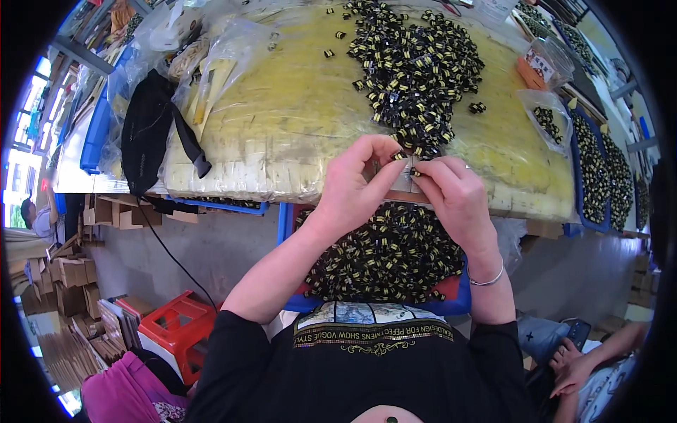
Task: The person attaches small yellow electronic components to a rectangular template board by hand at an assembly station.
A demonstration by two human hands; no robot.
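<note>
A big work table fills the top of the view. It is covered in yellow, worn plastic. On it lies a big heap of small black and yellow parts. The heap sits straight ahead of the hands, a little farther away from the person.

Below the table edge, right in front of the person's body, is a blue tray. It is full of the same small black and yellow parts. It lies under the two hands.

On the left of the table is a black bag with a strap. Clear plastic bags are beside it. On the floor at the left stands a red stool. Another person's hand shows at the lower right.

The left hand and the right hand meet at the table edge, close together. Between them is a small grey flat piece. It lies sideways, from one hand to the other. Both hands are closed narrow, pinching. The left fingertips hold one tiny black and yellow part at the top of the grey piece. The right fingertips pinch another little part, just beside the first. Both hands are about the same way from the heap.
</note>
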